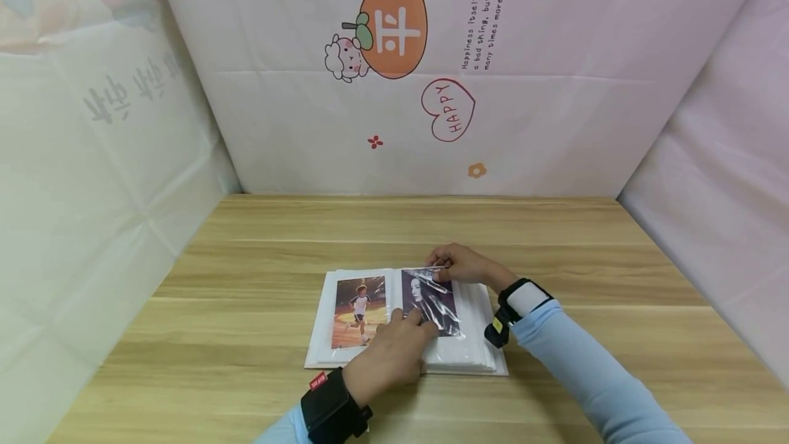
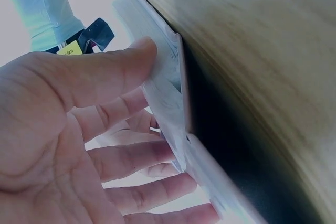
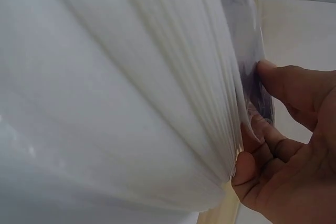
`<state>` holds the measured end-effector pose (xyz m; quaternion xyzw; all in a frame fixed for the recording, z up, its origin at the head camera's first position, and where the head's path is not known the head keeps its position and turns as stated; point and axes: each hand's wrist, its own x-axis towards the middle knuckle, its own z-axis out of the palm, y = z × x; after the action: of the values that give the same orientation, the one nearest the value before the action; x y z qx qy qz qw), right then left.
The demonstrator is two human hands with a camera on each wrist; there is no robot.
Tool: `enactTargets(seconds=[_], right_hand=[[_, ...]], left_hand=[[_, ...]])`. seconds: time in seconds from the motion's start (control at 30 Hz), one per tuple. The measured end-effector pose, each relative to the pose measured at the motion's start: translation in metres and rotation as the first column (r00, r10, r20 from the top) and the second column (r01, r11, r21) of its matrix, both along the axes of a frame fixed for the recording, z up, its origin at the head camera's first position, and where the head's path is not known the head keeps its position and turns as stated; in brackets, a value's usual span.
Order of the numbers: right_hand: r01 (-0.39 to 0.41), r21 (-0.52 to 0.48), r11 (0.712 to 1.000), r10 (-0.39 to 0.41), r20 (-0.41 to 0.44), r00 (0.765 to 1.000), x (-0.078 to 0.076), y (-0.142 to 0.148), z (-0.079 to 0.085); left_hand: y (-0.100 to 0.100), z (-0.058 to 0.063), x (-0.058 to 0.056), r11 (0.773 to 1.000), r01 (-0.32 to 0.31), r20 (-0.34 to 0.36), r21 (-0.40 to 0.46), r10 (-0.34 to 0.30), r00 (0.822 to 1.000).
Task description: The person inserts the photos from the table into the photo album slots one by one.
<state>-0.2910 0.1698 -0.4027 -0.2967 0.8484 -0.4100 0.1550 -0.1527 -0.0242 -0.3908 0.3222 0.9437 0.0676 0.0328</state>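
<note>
An open photo album [image 1: 317, 341] with clear-sleeved white pages lies on the table. Its left page has a photo of a running child [image 1: 359, 310]. On the right page, a dark portrait photo [image 1: 425, 300] lies under shiny plastic and reaches the page's top edge. My right hand [image 1: 465, 266] pinches this photo at its top, the thumb [image 3: 275, 77] on its face and the other fingers behind. My left hand [image 1: 394, 351] rests across the album's middle. Its fingers [image 2: 152, 192] are extended over the pages, with the thumb near their lower edge.
The album's page stack [image 3: 157, 77] is thick and slightly fanned at its edges. A wooden table [image 1: 246, 279] surrounds it. White printed cloth [image 1: 277, 129] rises behind the table and on both sides.
</note>
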Motion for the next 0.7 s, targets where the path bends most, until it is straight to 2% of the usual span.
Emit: enactTargets(seconds=[0.47, 0.7], right_hand=[[-0.018, -0.002, 1.000, 0.018, 0.037, 0.999, 0.0027, -0.0024, 0.0007], [-0.040, 0.004, 0.999, 0.040, 0.016, 0.999, 0.0039, -0.0021, 0.0023]], left_hand=[[-0.0004, -0.0001, -0.0002, 1.000, -0.003, 0.000, 0.010, 0.003, 1.000], [-0.0001, -0.0001, 0.0003, 1.000, -0.002, 0.000, 0.006, 0.002, 1.000]])
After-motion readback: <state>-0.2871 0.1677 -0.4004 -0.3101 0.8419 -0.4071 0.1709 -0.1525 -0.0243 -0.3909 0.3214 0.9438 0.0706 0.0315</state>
